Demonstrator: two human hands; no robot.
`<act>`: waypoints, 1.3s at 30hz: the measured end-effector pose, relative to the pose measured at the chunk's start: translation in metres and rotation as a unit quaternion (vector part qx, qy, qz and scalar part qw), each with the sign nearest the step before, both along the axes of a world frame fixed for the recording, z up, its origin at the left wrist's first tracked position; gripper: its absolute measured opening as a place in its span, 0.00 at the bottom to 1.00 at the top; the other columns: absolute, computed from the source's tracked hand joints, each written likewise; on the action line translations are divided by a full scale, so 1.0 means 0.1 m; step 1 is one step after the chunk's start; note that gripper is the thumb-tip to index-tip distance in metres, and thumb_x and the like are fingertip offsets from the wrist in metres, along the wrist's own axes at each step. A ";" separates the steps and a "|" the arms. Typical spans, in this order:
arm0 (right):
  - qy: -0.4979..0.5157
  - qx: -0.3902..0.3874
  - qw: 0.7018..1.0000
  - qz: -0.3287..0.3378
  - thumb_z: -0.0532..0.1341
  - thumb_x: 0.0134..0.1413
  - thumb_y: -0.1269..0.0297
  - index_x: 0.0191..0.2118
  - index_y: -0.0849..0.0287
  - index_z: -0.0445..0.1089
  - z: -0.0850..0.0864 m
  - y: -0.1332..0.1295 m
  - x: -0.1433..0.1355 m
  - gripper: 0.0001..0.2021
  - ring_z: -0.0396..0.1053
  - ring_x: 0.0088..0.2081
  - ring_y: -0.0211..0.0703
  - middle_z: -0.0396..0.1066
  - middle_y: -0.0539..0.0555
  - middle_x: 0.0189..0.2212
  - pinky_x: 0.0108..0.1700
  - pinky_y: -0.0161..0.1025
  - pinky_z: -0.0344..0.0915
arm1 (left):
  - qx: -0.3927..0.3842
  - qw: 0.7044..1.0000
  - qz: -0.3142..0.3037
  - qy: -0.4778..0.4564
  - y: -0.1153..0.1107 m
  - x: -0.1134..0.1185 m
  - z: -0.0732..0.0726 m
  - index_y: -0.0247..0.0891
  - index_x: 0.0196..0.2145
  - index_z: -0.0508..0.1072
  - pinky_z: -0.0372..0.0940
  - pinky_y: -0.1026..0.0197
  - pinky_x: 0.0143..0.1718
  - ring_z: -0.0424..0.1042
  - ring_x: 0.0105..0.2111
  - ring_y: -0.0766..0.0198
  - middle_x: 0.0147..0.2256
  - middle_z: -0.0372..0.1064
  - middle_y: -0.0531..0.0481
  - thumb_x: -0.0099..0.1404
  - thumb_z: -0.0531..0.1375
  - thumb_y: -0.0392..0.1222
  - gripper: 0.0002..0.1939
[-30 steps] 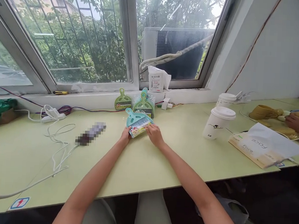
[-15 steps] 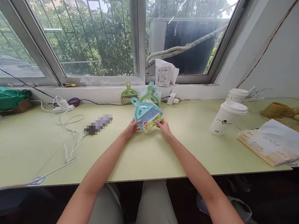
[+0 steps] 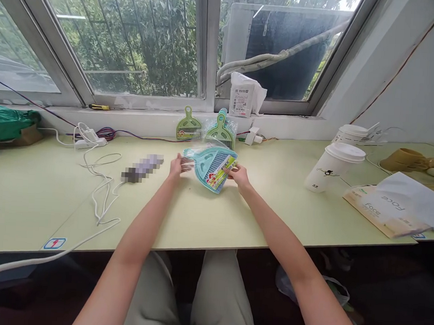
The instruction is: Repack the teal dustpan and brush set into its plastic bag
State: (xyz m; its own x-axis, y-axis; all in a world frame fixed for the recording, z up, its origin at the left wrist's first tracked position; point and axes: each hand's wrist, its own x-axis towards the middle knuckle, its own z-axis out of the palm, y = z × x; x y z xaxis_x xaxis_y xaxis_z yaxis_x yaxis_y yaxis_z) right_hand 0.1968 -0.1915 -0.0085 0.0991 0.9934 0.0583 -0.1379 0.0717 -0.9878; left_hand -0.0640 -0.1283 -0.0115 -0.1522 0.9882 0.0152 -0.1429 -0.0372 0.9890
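A light blue dustpan with a brush and a green label is tilted over the table, its handle pointing left. My right hand grips its right edge beside the label. At the handle end is my left hand, its fingers blurred by motion and partly behind clear plastic wrap, so its hold is unclear. Behind stand a green dustpan set and a wrapped stack of dustpans, both against the wall below the window.
White cups and paper packets lie at the right. Left are a pixelated object, white cables, a power strip and a green bag. A white package sits on the sill.
My left hand has moved left from the dustpan's lower edge to near its handle. The dustpan has turned, so its handle points more to the left. The view has shifted slightly.
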 end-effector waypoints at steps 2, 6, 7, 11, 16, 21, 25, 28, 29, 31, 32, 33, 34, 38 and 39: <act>0.018 -0.004 1.000 -0.013 0.72 0.35 0.64 0.35 0.59 0.69 0.01 -0.01 0.03 0.18 0.74 0.33 0.42 0.76 0.53 0.32 0.34 0.38 0.72 | 0.015 0.998 0.064 -0.018 0.04 -0.27 0.06 0.31 0.45 0.72 0.69 0.60 0.34 0.76 0.36 0.59 0.41 0.74 0.36 0.68 0.39 0.60 0.33; 0.060 -0.027 0.996 -0.052 0.71 0.39 0.68 0.34 0.59 0.68 0.02 -0.02 0.10 0.15 0.74 0.35 0.41 0.76 0.53 0.35 0.37 0.38 0.73 | -0.026 0.976 0.198 0.081 0.08 -0.78 0.08 0.30 0.48 0.69 0.70 0.58 0.37 0.75 0.39 0.58 0.45 0.72 0.36 0.70 0.43 0.52 0.25; 0.071 -0.034 0.995 -0.055 0.71 0.39 0.69 0.34 0.59 0.67 0.01 -0.03 0.11 0.15 0.74 0.36 0.41 0.76 0.53 0.35 0.38 0.37 0.73 | -0.042 0.964 0.226 0.132 0.06 -0.84 0.07 0.30 0.48 0.69 0.69 0.55 0.39 0.75 0.41 0.56 0.45 0.72 0.35 0.69 0.46 0.50 0.23; 0.094 -0.066 0.991 -0.067 0.69 0.42 0.71 0.35 0.58 0.66 -0.01 -0.03 0.10 0.14 0.74 0.36 0.40 0.75 0.52 0.35 0.38 0.35 0.73 | 0.020 0.863 0.342 0.371 -0.09 -0.76 0.08 0.32 0.55 0.62 0.56 0.44 0.56 0.59 0.58 0.46 0.56 0.61 0.32 0.61 0.59 0.44 0.26; 0.087 -0.073 0.990 -0.085 0.67 0.46 0.71 0.33 0.58 0.64 -0.04 -0.04 0.00 0.11 0.74 0.36 0.38 0.74 0.52 0.36 0.38 0.34 0.73 | 0.200 0.871 0.187 0.407 -0.27 -0.23 0.18 0.38 0.57 0.59 0.51 0.46 0.59 0.53 0.61 0.49 0.59 0.56 0.36 0.64 0.55 0.50 0.26; 0.043 -0.039 0.998 0.004 0.68 0.46 0.66 0.35 0.58 0.67 0.00 -0.06 -0.05 0.11 0.73 0.36 0.39 0.75 0.53 0.37 0.38 0.36 0.73 | 0.063 0.976 -0.130 0.162 -0.33 0.46 0.03 0.36 0.50 0.67 0.66 0.51 0.44 0.72 0.42 0.54 0.39 0.73 0.42 0.64 0.51 0.59 0.27; -0.019 -0.072 0.997 0.000 0.59 0.58 0.56 0.35 0.60 0.69 0.03 0.04 0.11 0.11 0.70 0.27 0.35 0.75 0.54 0.31 0.22 0.28 0.65 | 0.081 0.994 -0.047 0.062 -0.37 0.65 -0.08 0.36 0.47 0.69 0.65 0.54 0.46 0.71 0.42 0.56 0.41 0.73 0.45 0.62 0.56 0.55 0.22; 0.014 -0.116 0.988 -0.106 0.44 0.65 0.49 0.34 0.62 0.69 0.01 0.15 0.36 0.24 0.57 0.15 0.29 0.69 0.52 0.21 0.14 0.26 0.50 | 0.068 0.996 -0.013 0.049 -0.37 0.59 -0.08 0.36 0.44 0.71 0.63 0.55 0.48 0.70 0.44 0.56 0.42 0.72 0.44 0.64 0.54 0.53 0.20; 0.040 -0.124 0.983 -0.126 0.39 0.65 0.48 0.34 0.62 0.69 0.01 0.18 0.45 0.29 0.54 0.14 0.29 0.67 0.51 0.19 0.14 0.26 0.48 | 0.059 0.997 -0.011 0.050 -0.36 0.56 -0.08 0.35 0.43 0.72 0.62 0.55 0.49 0.70 0.45 0.56 0.42 0.73 0.44 0.64 0.53 0.53 0.20; 0.083 -0.130 0.978 -0.138 0.31 0.63 0.46 0.34 0.62 0.70 0.00 0.21 0.60 0.36 0.53 0.13 0.29 0.66 0.52 0.18 0.14 0.28 0.49 | 0.057 0.996 -0.017 0.059 -0.33 0.54 -0.10 0.34 0.42 0.73 0.61 0.54 0.50 0.70 0.45 0.56 0.43 0.73 0.42 0.64 0.51 0.55 0.22; 0.088 -0.128 0.978 -0.138 0.29 0.63 0.46 0.34 0.62 0.70 0.00 0.21 0.64 0.37 0.54 0.14 0.30 0.66 0.53 0.18 0.15 0.29 0.51 | 0.064 0.995 -0.026 0.065 -0.32 0.54 -0.11 0.33 0.41 0.73 0.60 0.55 0.51 0.70 0.46 0.55 0.43 0.73 0.42 0.64 0.50 0.56 0.24; 0.077 -0.124 0.980 -0.136 0.28 0.62 0.46 0.34 0.61 0.71 0.00 0.20 0.65 0.38 0.55 0.14 0.31 0.67 0.53 0.19 0.16 0.29 0.53 | 0.074 0.994 -0.038 0.072 -0.32 0.55 -0.12 0.33 0.41 0.73 0.60 0.55 0.51 0.70 0.46 0.55 0.43 0.73 0.42 0.64 0.50 0.57 0.25; 0.045 -0.116 0.983 -0.139 0.29 0.63 0.46 0.34 0.61 0.71 0.01 0.17 0.63 0.37 0.57 0.15 0.31 0.68 0.54 0.20 0.18 0.31 0.55 | 0.085 0.992 -0.051 0.079 -0.32 0.57 -0.14 0.34 0.41 0.74 0.60 0.55 0.51 0.70 0.46 0.55 0.43 0.73 0.42 0.64 0.49 0.57 0.25; -0.262 0.047 0.951 -0.161 0.43 0.64 0.51 0.36 0.57 0.72 0.06 -0.04 0.23 0.24 0.67 0.27 0.37 0.72 0.54 0.29 0.31 0.34 0.63 | 0.122 0.981 -0.074 0.130 -0.44 0.71 -0.14 0.36 0.38 0.73 0.60 0.55 0.48 0.69 0.43 0.56 0.40 0.73 0.44 0.65 0.48 0.59 0.25; -0.348 0.115 0.918 -0.152 0.46 0.63 0.52 0.36 0.56 0.73 0.07 -0.10 0.09 0.21 0.69 0.34 0.40 0.72 0.54 0.33 0.36 0.36 0.64 | 0.134 0.977 -0.071 0.148 -0.49 0.75 -0.13 0.36 0.37 0.73 0.60 0.56 0.47 0.69 0.42 0.57 0.39 0.72 0.45 0.65 0.48 0.59 0.25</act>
State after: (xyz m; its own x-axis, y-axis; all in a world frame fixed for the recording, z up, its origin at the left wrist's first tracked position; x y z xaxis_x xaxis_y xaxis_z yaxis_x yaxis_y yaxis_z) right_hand 0.2060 -0.2018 -0.0015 0.2287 0.8797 0.4169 0.5811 0.2202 -0.7835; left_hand 0.0112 -0.1776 -0.0241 0.0366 0.9536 0.2989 0.1248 -0.3011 0.9454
